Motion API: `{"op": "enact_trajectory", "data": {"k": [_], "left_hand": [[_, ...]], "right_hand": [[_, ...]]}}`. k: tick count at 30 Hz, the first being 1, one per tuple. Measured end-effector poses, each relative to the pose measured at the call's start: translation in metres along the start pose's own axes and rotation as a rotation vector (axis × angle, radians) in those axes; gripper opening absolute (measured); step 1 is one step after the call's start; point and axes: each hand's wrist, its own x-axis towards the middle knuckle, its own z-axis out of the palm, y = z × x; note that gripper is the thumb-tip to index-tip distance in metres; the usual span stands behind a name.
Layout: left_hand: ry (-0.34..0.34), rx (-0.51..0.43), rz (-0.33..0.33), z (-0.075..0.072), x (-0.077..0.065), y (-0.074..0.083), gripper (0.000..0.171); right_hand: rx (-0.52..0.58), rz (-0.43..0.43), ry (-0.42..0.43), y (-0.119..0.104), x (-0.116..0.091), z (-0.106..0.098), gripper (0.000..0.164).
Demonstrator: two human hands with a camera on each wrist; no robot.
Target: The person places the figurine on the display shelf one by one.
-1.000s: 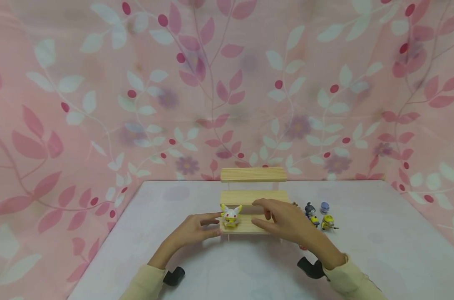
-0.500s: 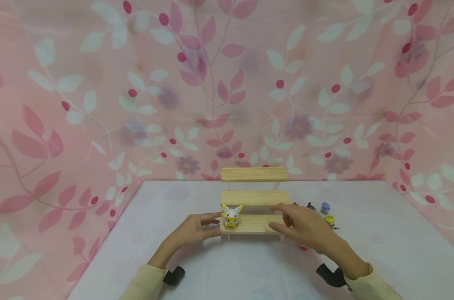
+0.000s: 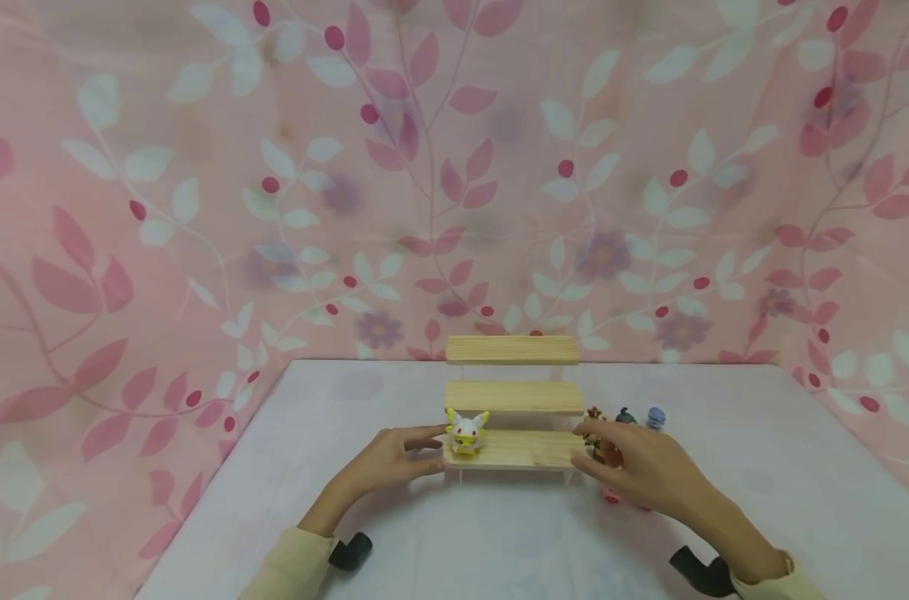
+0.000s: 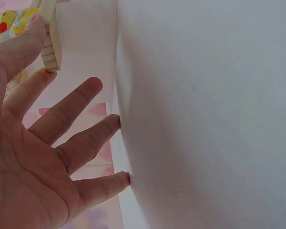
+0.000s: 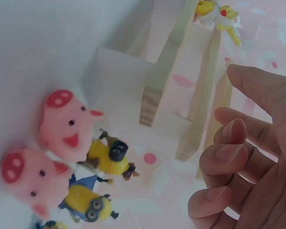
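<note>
A tiered wooden shelf (image 3: 529, 450) with clear supports stands on the table. At the left end of its lowest board sits a white-and-yellow Pikachu figurine (image 3: 466, 435) with big ears. My left hand (image 3: 394, 457) touches that board end with thumb and index fingertips; in the left wrist view its other fingers (image 4: 90, 143) spread straight down toward the white tabletop. My right hand (image 3: 649, 467) is just beside the right end of the lowest board, thumb and index apart. Seen from the right wrist, its other fingers (image 5: 224, 157) curl loosely around nothing.
Right of the shelf, partly behind my right hand, stand two pink pig figures (image 5: 66, 126), several yellow Minion figures (image 5: 88, 202) and a bluish figure (image 3: 656, 418). A pink leaf-patterned cloth (image 3: 454, 167) hangs behind the white table (image 3: 334, 400).
My right hand has moved right, from above the lowest board near the figurine to the board's right end. The left hand and figurine stay put.
</note>
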Motion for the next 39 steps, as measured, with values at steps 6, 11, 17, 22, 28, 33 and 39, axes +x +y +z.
{"op": "enact_trajectory", "data": {"k": [6,11,17,22,28,33,39], "left_hand": [[-0.007,0.002,-0.006,0.0,0.0,0.001,0.062],[-0.008,0.003,-0.004,-0.001,0.0,0.001,0.062],[-0.01,0.004,-0.006,-0.001,0.0,-0.001,0.062],[-0.009,0.019,-0.014,-0.001,0.001,0.0,0.064],[0.002,0.021,0.0,-0.002,0.001,0.002,0.063],[0.0,0.016,-0.009,-0.002,0.0,0.002,0.062],[-0.009,0.002,-0.022,-0.002,0.0,0.002,0.062]], "right_hand": [[-0.045,0.05,-0.012,0.009,-0.011,-0.003,0.039],[-0.052,0.071,-0.015,0.017,-0.019,-0.003,0.042],[-0.064,0.093,-0.028,0.023,-0.026,-0.006,0.041],[-0.074,0.137,-0.071,0.03,-0.03,-0.008,0.041],[-0.056,0.177,-0.091,0.037,-0.036,-0.007,0.043],[-0.053,0.216,-0.129,0.043,-0.041,-0.006,0.044],[-0.056,0.25,-0.169,0.051,-0.047,0.001,0.047]]}}
